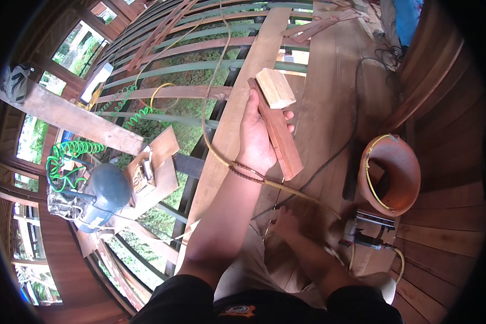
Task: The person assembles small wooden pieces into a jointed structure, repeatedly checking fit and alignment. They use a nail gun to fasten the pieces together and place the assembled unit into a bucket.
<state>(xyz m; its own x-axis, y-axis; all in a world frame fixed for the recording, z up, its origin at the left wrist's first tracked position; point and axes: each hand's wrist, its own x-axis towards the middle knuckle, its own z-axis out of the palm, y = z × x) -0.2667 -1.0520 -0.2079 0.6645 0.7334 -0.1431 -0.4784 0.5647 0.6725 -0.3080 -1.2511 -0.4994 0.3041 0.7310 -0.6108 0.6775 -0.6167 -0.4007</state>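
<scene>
My left hand [258,137] is raised over the floorboards, its fingers wrapped round a reddish-brown wood strip [282,141]. A short pale wood block [275,89] lies against the strip's upper end, held in the same grip. Lower down, my right hand [286,221] reaches to the floorboards [321,135] with its fingers apart and no object visible in it. Its fingertips are dim and partly hard to make out. A yellowish air hose [216,154] runs behind my left wrist. Right of my right hand, a nail gun [364,232] lies on the boards with a hose attached.
An orange bucket [410,178] stands at the right beside the wooden wall. At the left are a dark compressor tank [109,186], a coiled green hose [73,148] and an opened cardboard box [164,178]. Exposed joists [183,67] with gaps stretch ahead. A black cable [348,137] crosses the boards.
</scene>
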